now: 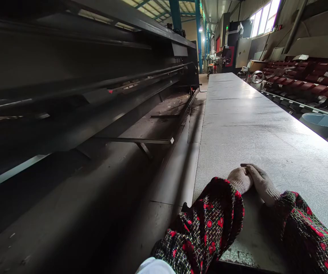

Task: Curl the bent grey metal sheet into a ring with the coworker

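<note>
My left hand [239,180] and my right hand [263,184], both in pale knitted gloves, are clasped together over the near end of a long grey metal sheet [238,129]. The right hand lies across the left one, its fingers closed over it. Most of the left fingers are hidden beneath, so their pose does not show. No tool or part is visible in either hand. Dark patterned sleeves with red figures cover both forearms.
Along the left runs a long dark machine [95,72] with bars and a low frame [135,140] above the floor. To the right stand a light blue bucket [320,123] and stacked dark red parts [309,76]. A machine cabinet [243,53] is farther back.
</note>
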### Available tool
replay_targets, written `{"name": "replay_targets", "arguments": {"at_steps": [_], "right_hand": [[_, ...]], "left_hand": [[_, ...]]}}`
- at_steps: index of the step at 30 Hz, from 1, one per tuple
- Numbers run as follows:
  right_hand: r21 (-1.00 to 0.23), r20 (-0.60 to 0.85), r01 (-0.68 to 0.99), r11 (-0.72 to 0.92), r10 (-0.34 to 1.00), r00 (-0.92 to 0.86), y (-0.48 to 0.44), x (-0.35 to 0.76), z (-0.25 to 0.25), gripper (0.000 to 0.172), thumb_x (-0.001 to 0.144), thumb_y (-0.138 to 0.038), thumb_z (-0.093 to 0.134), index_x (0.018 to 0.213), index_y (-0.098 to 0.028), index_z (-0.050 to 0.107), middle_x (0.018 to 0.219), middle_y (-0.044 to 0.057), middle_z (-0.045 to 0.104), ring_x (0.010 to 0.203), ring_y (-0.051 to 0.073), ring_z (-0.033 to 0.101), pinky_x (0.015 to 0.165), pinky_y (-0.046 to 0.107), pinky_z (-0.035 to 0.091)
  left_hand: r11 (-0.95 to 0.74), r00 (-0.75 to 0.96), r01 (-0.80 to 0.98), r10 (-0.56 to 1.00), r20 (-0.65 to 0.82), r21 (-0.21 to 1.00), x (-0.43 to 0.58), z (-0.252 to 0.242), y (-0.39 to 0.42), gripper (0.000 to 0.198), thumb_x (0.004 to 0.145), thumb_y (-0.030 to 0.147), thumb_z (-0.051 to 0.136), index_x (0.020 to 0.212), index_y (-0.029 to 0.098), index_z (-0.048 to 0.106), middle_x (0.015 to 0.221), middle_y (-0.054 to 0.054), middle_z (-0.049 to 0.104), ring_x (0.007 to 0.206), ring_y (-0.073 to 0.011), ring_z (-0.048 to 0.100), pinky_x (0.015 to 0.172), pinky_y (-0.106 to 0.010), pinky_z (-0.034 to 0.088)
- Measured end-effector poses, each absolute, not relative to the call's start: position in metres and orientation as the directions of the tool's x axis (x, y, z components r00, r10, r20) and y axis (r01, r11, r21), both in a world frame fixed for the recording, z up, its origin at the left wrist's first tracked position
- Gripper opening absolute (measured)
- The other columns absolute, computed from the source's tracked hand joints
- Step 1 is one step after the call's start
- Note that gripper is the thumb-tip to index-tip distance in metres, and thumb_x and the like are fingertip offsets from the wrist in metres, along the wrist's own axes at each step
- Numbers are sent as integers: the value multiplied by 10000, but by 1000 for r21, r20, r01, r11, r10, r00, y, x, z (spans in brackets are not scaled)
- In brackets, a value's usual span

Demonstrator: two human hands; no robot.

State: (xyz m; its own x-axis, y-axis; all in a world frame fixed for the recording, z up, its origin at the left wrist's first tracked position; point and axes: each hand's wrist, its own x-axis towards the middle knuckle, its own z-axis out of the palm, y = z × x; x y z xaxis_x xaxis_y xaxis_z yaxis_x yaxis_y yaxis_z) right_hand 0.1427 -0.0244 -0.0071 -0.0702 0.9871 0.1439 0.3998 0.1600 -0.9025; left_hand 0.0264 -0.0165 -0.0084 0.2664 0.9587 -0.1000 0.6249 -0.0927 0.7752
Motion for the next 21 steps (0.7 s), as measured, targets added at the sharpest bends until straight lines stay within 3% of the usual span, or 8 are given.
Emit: {"name": "replay_targets", "arguments": {"at_steps": [21], "right_hand": [[-907, 151, 386, 170, 985, -78, -24, 143, -9, 402, 866, -444, 378, 1126, -252, 617, 1150, 24, 631, 1073, 198, 552, 986, 347, 383]], "left_hand": [[-89, 262, 635, 959, -105, 768, 26, -6, -17, 348, 816, 392, 389, 989, 258, 659, 878, -41, 688, 797, -181, 614, 684, -259, 462]]}}
